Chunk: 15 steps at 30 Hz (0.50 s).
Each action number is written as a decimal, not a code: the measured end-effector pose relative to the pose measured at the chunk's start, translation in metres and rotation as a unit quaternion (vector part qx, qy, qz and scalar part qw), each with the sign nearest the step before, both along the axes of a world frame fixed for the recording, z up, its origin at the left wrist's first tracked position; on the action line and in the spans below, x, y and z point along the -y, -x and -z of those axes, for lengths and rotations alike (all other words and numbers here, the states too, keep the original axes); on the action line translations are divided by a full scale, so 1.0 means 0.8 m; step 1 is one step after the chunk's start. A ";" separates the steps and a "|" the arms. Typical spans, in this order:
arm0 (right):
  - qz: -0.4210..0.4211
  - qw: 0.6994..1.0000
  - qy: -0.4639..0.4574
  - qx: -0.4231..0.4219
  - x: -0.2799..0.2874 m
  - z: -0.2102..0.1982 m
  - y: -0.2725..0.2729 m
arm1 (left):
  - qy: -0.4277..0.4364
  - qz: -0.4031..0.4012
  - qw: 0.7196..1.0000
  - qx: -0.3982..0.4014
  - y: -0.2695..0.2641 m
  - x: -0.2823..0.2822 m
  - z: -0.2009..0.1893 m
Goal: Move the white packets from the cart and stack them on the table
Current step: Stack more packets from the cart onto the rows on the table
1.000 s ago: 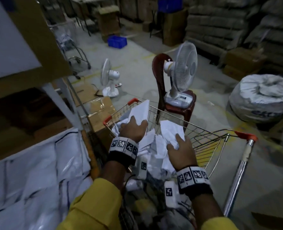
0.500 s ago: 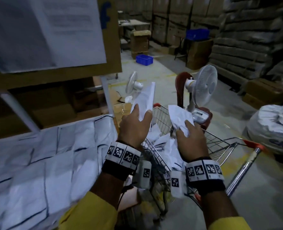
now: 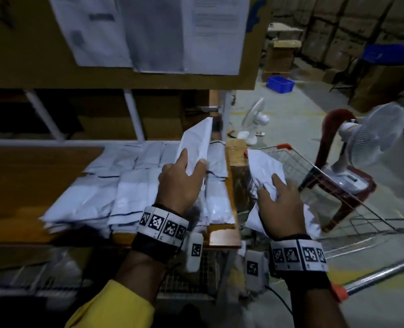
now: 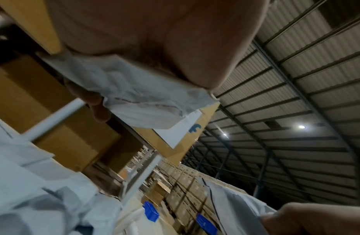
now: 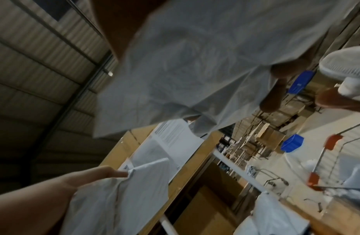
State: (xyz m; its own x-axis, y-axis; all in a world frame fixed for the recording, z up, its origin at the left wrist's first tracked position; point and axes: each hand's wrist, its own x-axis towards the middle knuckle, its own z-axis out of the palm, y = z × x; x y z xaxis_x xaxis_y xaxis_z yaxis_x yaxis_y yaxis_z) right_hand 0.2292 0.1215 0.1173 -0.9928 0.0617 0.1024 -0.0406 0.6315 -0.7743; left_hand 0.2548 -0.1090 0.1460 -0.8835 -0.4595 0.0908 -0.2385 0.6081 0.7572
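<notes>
My left hand (image 3: 184,178) grips a white packet (image 3: 196,143) above the right end of the table (image 3: 30,181), where several white packets (image 3: 130,190) lie in flat rows. In the left wrist view the palm and fingers (image 4: 94,101) clamp that packet (image 4: 134,95). My right hand (image 3: 279,202) holds a second white packet (image 3: 264,169) between the table's end and the wire cart (image 3: 314,185). The right wrist view shows this packet (image 5: 195,63) spread under the palm, with fingers (image 5: 275,89) curled round its edge. The cart's inside is mostly hidden behind my hands.
A brown board with paper sheets (image 3: 148,31) hangs above the table. A red chair (image 3: 338,176) carrying a white fan (image 3: 373,133) stands beyond the cart. Another fan (image 3: 253,121) sits on the floor. Blue crates (image 3: 280,84) and stacked cartons fill the background.
Both hands lifted their packets out of the cart and swung left. The left packet is now over the table's rows; the right one sits beside the table's end.
</notes>
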 end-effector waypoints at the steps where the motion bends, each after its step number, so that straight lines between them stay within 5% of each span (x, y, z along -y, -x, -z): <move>1: -0.011 1.000 0.000 0.000 0.015 0.001 -0.002 | 0.004 -0.016 1.000 -0.003 -0.009 0.016 -0.001; 7: -0.057 0.998 -0.014 0.000 0.110 -0.011 0.003 | 0.020 -0.081 0.996 -0.018 -0.032 0.127 -0.014; 15: -0.052 0.997 -0.057 -0.020 0.276 -0.030 0.092 | 0.053 -0.109 0.993 -0.017 0.039 0.324 -0.020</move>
State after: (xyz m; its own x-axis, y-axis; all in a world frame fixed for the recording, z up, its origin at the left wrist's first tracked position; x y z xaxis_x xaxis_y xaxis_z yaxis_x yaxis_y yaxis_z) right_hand 0.1557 -0.0991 0.1416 -0.9882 -0.0556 0.1426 -0.1399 0.7065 -0.6937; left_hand 0.2235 -0.3682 0.1617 -0.7603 -0.6253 0.1760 -0.3486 0.6214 0.7017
